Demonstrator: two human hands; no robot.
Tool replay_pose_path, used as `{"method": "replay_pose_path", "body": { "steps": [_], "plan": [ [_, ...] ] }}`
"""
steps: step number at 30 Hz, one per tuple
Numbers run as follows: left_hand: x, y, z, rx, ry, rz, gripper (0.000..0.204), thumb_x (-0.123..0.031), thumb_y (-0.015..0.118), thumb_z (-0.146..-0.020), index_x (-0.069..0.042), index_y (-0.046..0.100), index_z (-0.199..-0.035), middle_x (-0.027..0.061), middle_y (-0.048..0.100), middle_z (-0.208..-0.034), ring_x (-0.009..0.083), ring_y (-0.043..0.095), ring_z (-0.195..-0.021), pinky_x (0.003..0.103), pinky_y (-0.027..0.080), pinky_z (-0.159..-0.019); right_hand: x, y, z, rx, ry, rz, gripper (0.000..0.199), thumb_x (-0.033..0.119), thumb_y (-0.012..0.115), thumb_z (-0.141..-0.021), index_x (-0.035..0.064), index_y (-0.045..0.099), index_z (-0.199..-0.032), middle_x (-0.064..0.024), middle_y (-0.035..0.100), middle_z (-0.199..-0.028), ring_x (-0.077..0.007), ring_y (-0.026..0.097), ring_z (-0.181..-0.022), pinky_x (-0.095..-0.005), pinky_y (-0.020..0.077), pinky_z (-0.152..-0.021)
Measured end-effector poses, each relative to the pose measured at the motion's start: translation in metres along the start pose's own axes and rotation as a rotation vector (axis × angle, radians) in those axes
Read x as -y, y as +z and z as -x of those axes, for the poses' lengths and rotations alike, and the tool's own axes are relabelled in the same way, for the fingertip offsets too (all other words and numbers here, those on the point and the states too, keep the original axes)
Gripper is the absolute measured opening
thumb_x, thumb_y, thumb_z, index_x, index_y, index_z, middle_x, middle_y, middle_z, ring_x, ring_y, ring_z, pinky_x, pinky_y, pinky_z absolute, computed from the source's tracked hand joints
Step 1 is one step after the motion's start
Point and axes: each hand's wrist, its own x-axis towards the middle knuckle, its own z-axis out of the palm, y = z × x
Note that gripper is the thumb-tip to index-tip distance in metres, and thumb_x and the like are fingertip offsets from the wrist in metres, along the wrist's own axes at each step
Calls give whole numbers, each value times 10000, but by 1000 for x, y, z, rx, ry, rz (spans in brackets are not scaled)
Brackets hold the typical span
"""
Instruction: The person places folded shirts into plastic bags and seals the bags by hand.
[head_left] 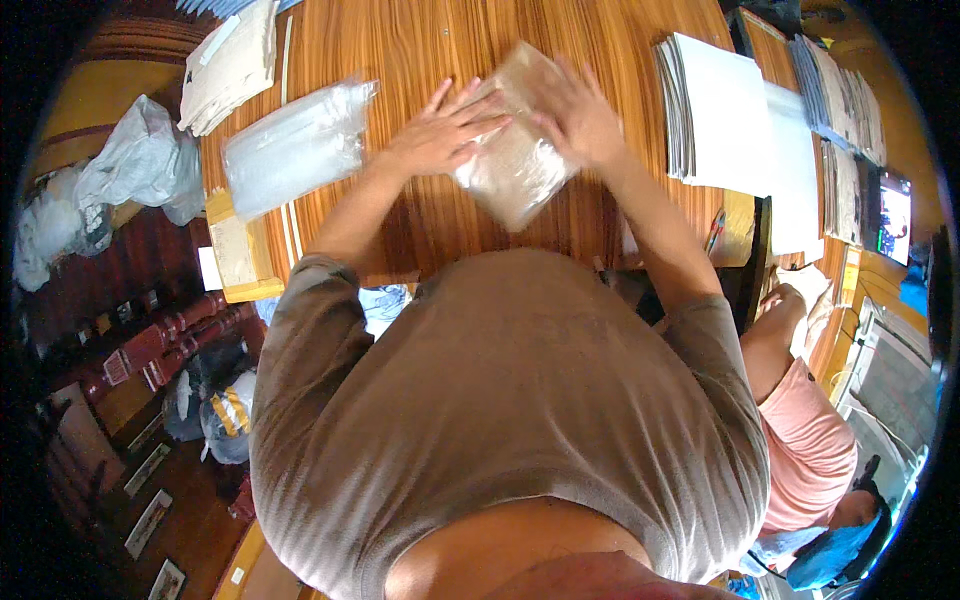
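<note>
A flat, light brown folded piece in a clear, shiny plastic bag [520,185] lies at an angle on the wood-grain table [420,50] in front of me. My left hand [450,132] rests on its left edge with the fingers spread. On its right side lies my right hand [582,115], slightly blurred, fingers stretched out and apart. Both palms face down on the plastic, and neither hand grips it. Glare on the wrapping hides part of what is inside.
Clear plastic bags [295,145] lie to the left, below folded beige cloth pieces [228,65]. On the right are stacked white sheets [720,110] and a pen-like tool [716,230]. A co-worker in a pink garment [815,440] sits at right, near a lit screen [893,215].
</note>
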Motion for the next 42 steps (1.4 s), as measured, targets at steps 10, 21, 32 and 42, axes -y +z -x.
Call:
{"method": "replay_pose_path", "body": {
  "steps": [10,21,32,42],
  "plan": [
    [-109,23,-51,-320,-562,65,732,-461,502,-975,-87,415,-1598,157,239,-1723,446,113,-1597,725,30,-1227,56,27,25,-21,290,-61,725,499,467,-1053,40,368,-1606,-126,282,-1712,-375,228,-1584,-563,187,-1276],
    [-104,22,-48,-204,-545,83,733,-451,522,-954,-86,442,-1585,158,234,-1726,498,149,-1575,755,46,-1199,57,37,24,112,308,-22,835,618,344,-1048,35,285,-1644,-118,244,-1730,-324,135,-1618,-536,65,-1297],
    [-99,35,-45,-252,-541,172,738,-421,543,-936,-127,415,-1601,117,240,-1729,463,177,-1579,754,64,-1196,54,39,23,136,307,-35,839,628,333,-1040,49,291,-1646,-114,245,-1731,-332,141,-1616,-561,84,-1289],
    [-47,11,-36,-258,-534,168,619,-398,489,-1051,-133,394,-1603,110,343,-1679,455,179,-1573,608,100,-1278,57,38,19,88,326,-42,845,663,310,-1039,75,303,-1646,-75,202,-1746,-321,111,-1620,-545,67,-1295]
  ]
}}
